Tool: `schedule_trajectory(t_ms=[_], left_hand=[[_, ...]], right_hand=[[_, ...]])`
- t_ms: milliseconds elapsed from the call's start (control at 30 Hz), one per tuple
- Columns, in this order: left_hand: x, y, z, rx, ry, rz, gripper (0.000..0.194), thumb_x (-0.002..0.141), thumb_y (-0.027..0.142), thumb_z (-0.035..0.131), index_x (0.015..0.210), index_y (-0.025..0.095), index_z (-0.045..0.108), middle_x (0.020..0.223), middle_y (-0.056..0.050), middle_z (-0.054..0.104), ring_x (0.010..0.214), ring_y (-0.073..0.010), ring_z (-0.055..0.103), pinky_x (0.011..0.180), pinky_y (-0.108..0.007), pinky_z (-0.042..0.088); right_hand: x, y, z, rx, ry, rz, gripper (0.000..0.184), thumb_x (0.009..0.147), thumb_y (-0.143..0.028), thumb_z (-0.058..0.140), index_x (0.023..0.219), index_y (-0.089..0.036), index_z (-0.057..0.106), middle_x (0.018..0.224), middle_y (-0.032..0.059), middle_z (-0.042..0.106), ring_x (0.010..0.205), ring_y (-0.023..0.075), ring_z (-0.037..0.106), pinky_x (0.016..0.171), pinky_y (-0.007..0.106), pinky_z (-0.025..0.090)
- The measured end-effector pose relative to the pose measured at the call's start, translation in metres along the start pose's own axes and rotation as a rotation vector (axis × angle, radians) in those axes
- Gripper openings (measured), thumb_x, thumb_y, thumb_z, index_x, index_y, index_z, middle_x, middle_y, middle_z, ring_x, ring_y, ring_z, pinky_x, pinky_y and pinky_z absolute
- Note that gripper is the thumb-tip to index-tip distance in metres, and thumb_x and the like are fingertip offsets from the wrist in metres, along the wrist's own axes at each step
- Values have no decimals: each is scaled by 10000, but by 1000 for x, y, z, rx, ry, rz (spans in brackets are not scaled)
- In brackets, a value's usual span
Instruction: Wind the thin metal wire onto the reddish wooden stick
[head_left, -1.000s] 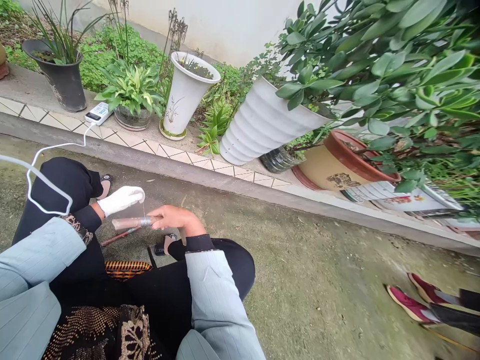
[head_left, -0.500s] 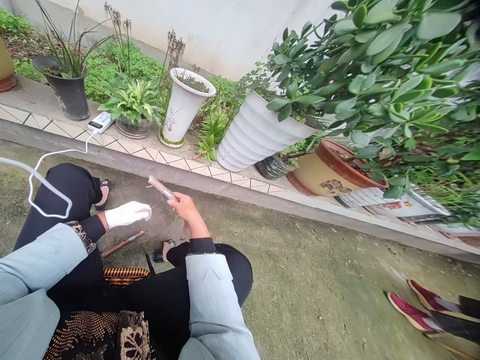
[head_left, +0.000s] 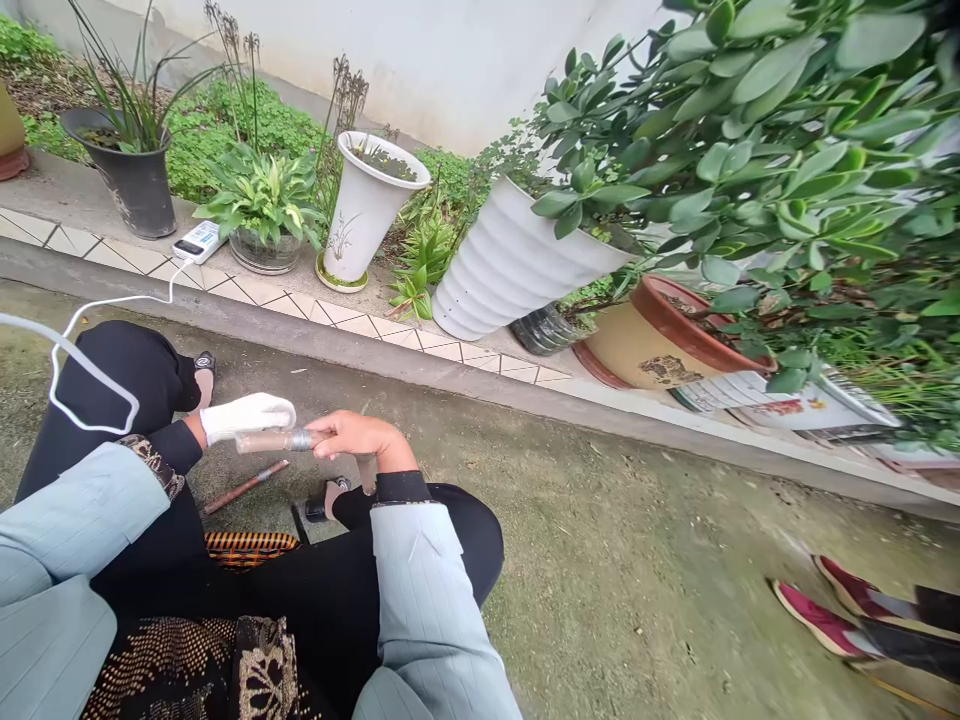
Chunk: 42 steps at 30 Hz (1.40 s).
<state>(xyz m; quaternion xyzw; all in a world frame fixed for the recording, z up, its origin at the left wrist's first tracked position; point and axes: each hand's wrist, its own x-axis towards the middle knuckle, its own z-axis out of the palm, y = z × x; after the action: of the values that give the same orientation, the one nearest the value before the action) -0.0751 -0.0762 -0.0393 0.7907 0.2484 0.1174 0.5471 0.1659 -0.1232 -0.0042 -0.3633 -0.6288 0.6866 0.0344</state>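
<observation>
My right hand (head_left: 356,435) is bare and closed round one end of a short brown stick (head_left: 274,441) with a grey wrapped band, held level and pointing left. My left hand (head_left: 244,415) wears a white glove, with its fingers closed right behind the stick's free end; whether it pinches a thread there I cannot tell. A second thin reddish stick (head_left: 246,485) lies on the concrete ground below both hands, between my black-trousered knees.
A white cable (head_left: 90,360) runs from my left to a white device (head_left: 196,240) on the tiled kerb. Along the kerb stand a black pot (head_left: 135,180), two white pots (head_left: 517,265) and a brown pot (head_left: 660,345). Another person's red shoes (head_left: 817,605) rest at lower right.
My right hand swung the stick up and away, then brought it back down level against the gloved left hand. The view shifted slightly.
</observation>
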Motion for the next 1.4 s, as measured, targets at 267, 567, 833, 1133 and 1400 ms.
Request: schedule_trajectory(t_ms=[267,567,833,1133,1400], left_hand=[[2,-5,28,-393,-52,-123,451,875,550,476,838,114,588,566,13,459,503,-102,413,491,-203,351],[0,1,35,123,-100,-2,363,919,424,412,810,134,602,728,-25,591,620,-125,498,609,-214,387],[-2,9,3,232,-13,23,326,906,379,429,758,137,589,715,-9,578,630,-120,472,612,-205,357],[2,-4,24,-283,-64,-12,408,916,478,440,840,107,591,593,13,467,519,-98,391,501,-193,329],[-2,13,25,78,-73,91,279,911,328,437,776,133,584,750,-28,606,679,-135,519,698,-217,405]], right_hand=[[-15,-7,-6,72,345,-124,306,718,-370,677,891,-122,630,695,-27,536,578,71,458,569,210,383],[9,0,-5,-538,744,494,227,812,-329,577,935,-154,654,912,108,675,811,192,616,669,269,418],[14,-8,14,-355,31,340,119,734,-278,674,746,-161,656,727,14,677,631,117,613,604,213,420],[-22,-7,-10,327,739,-255,271,748,-409,633,807,-167,527,709,-17,540,562,81,473,571,230,423],[9,5,-7,-563,885,461,206,821,-331,585,965,-188,616,920,90,671,849,204,612,694,279,410]])
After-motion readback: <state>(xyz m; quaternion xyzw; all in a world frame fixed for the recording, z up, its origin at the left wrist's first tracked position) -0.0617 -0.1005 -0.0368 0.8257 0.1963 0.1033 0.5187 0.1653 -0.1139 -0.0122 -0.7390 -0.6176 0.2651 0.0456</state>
